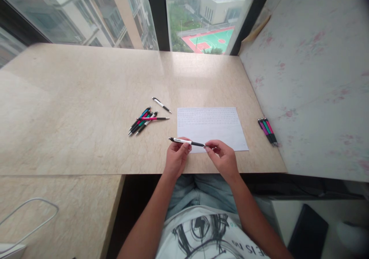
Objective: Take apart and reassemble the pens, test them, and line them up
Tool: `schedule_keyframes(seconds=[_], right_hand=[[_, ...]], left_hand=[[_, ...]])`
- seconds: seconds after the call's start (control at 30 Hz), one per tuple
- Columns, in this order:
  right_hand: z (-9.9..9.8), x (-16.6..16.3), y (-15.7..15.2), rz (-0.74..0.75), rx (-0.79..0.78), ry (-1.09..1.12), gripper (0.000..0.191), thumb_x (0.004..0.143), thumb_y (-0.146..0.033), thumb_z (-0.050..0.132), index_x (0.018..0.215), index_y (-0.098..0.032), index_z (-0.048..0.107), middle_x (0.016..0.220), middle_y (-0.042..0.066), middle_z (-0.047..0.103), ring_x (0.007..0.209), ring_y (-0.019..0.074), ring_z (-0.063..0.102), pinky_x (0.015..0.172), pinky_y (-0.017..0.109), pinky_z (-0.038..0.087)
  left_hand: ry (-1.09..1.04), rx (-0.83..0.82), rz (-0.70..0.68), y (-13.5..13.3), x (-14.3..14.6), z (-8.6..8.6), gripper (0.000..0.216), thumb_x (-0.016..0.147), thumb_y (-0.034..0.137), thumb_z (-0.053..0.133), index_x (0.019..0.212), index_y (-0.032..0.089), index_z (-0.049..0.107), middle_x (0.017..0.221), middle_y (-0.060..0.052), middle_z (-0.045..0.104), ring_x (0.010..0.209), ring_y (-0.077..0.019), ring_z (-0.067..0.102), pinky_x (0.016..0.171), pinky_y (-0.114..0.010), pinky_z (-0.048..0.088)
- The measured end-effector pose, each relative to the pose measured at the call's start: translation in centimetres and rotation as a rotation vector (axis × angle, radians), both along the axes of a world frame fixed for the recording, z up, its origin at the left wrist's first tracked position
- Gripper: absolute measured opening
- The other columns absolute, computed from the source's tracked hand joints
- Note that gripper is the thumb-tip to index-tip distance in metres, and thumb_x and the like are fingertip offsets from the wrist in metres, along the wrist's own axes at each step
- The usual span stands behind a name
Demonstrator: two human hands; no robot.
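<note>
- So the left hand (176, 156) was pinched around the pale barrel of a black-and-white pen (186, 141), held level just above the near edge of the counter (72, 109).
- The right hand (223, 157) had its fingertips closed on the pen's dark tip end, at about 3 o'clock from the left one. Both hands were gripping the same pen, basically.
- The pen hovered over the near left corner of a sheet of paper (211, 126), which had faint lines of writing across the top.
- A loose pile of pens (142, 121) sat at roughly 10 o'clock from the hands, well apart, with a pink one lying crosswise over it.
- One single pen (162, 105) lay on its own just past that pile, around 11 o'clock.
- Another small bunch of pens (268, 131), pink, green and purple, lay by the wall at 2 o'clock.
- A white cable (29, 216) looped on the lower surface way off at 8 o'clock.
</note>
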State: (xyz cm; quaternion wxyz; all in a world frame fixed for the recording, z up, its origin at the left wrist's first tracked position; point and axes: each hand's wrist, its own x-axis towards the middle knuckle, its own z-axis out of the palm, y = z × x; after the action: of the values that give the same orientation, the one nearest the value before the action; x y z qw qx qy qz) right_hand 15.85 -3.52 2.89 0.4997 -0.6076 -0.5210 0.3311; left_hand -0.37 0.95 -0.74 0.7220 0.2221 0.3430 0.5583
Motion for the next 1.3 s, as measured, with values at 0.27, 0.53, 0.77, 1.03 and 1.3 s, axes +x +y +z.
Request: schedule_keyframes(seconds=[0.27, 0.53, 0.77, 1.03, 1.3], right_hand=[[0.17, -0.16, 0.31, -0.005, 0.032, -0.094, 0.01, 0.088, -0.027, 0.064, 0.093, -0.02, 0.07, 0.086, 0.004, 0.071, 0.074, 0.0167, 0.065, 0.066, 0.028, 0.053], [0.2, 0.22, 0.14, 0.03, -0.089, -0.082, 0.034, 0.097, -0.039, 0.053, 0.072, -0.02, 0.067, 0.068, 0.002, 0.068, 0.064, 0.0158, 0.062, 0.063, 0.028, 0.048], [-0.36, -0.33, 0.46, -0.056, -0.09, 0.045, 0.024, 0.094, -0.038, 0.057, 0.11, -0.021, 0.064, 0.07, -0.001, 0.064, 0.063, 0.0154, 0.061, 0.06, 0.027, 0.049], [-0.31, -0.21, 0.02, 0.055, -0.058, 0.042, 0.018, 0.091, -0.034, 0.062, 0.104, -0.021, 0.064, 0.077, 0.001, 0.068, 0.068, 0.0164, 0.063, 0.065, 0.029, 0.051], [0.54, -0.06, -0.01, 0.127, -0.066, -0.056, 0.028, 0.097, -0.036, 0.053, 0.076, -0.02, 0.062, 0.068, 0.0, 0.064, 0.065, 0.0145, 0.059, 0.065, 0.027, 0.045]], left_hand=[[0.018, 0.006, -0.014, -0.06, 0.06, 0.37, 0.019, 0.073, 0.023, 0.084, 0.088, 0.017, 0.075, 0.086, -0.004, 0.073, 0.072, -0.0094, 0.062, 0.069, -0.022, 0.048], [0.078, 0.029, -0.068, -0.25, 0.05, 0.25, 0.019, 0.072, 0.027, 0.084, 0.087, 0.018, 0.076, 0.087, -0.006, 0.076, 0.072, -0.0115, 0.065, 0.069, -0.024, 0.048], [0.092, 0.053, -0.083, -0.25, 0.01, 0.09, 0.017, 0.074, 0.025, 0.083, 0.088, 0.017, 0.077, 0.087, -0.006, 0.076, 0.071, -0.0115, 0.064, 0.07, -0.024, 0.05], [0.03, -0.011, -0.04, -0.13, 0.04, 0.18, 0.021, 0.072, 0.025, 0.085, 0.089, 0.018, 0.076, 0.087, -0.005, 0.076, 0.073, -0.0105, 0.065, 0.07, -0.022, 0.051], [0.034, -0.03, -0.031, -0.1, 0.03, 0.09, 0.023, 0.07, 0.026, 0.086, 0.088, 0.017, 0.075, 0.085, -0.005, 0.075, 0.073, -0.0113, 0.066, 0.071, -0.023, 0.052]])
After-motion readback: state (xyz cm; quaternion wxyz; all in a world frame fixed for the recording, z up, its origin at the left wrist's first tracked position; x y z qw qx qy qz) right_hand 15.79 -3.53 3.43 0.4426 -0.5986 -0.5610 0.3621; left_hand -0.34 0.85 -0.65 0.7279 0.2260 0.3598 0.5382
